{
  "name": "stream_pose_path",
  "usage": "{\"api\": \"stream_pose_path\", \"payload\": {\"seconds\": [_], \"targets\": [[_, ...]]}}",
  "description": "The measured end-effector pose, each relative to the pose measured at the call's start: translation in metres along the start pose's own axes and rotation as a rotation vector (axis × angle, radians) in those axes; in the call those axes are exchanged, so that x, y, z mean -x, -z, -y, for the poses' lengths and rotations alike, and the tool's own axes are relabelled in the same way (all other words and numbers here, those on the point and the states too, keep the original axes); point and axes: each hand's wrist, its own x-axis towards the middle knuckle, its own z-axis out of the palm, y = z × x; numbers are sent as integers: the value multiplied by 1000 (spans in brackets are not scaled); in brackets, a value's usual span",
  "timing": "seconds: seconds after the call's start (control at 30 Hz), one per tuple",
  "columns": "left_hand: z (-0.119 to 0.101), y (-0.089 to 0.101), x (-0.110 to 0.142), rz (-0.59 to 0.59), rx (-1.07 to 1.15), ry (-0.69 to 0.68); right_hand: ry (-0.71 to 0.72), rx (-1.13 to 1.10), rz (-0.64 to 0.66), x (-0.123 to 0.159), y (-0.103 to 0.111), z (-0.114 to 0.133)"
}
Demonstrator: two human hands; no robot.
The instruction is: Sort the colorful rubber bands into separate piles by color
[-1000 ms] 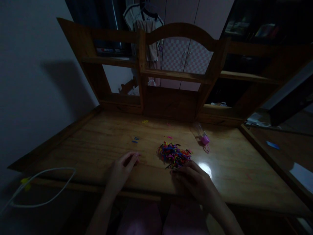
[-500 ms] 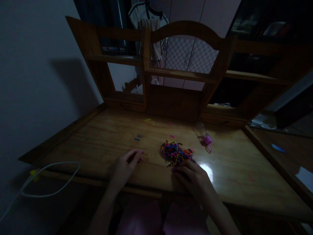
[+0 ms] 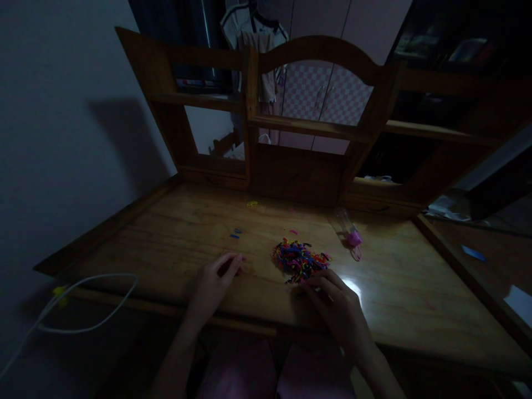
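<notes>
One wooden desk (image 3: pixel 158 244), smooth and a little shiny, fills the lower half of the dim room. At its back stands a wooden shelf (image 3: pixel 303 126) with an arched top, and through its openings are seen hanging clothes (image 3: pixel 239 26) and a checkered cupboard (image 3: pixel 307 91). On the left is a pale wall (image 3: pixel 78 55), and a white cable (image 3: pixel 100 321) makes a loop beside the near edge of the desk.

A transparent bottle (image 3: pixel 343 220) lies on the right part of the desk; its pink cap (image 3: pixel 354 239) points toward the person. The pile of coloured bands (image 3: pixel 299 258) lies loose on the desk, between the bottle and the person. Farther away are a yellow band (image 3: pixel 251 204), two blue pieces (image 3: pixel 235 236) and a pink piece (image 3: pixel 293 231), each apart from the pile.

The left hand (image 3: pixel 213 284) rests left of the pile, its fingers bent and the thumb near the fingertips. The right hand (image 3: pixel 339 303) is at the near edge of the pile, with thumb and forefinger brought close together. Because the light is poor, I cannot tell whether either hand has hold of a band.
</notes>
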Motion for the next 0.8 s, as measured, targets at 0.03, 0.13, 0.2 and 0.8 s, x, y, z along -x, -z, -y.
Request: {"api": "stream_pose_path", "payload": {"seconds": [0.03,0.13,0.2,0.8], "targets": [[1,0,0,-4,6,3,-4,-9,-15,0,1,0],[-2,-1,3,-65,54,3,4,-34,-53,0,1,1],[-10,-4,12,-104,118,9,12,-24,-74,2,1,2],[-62,-63,54,236,467,25,286,112,-69,5,11,37]]}}
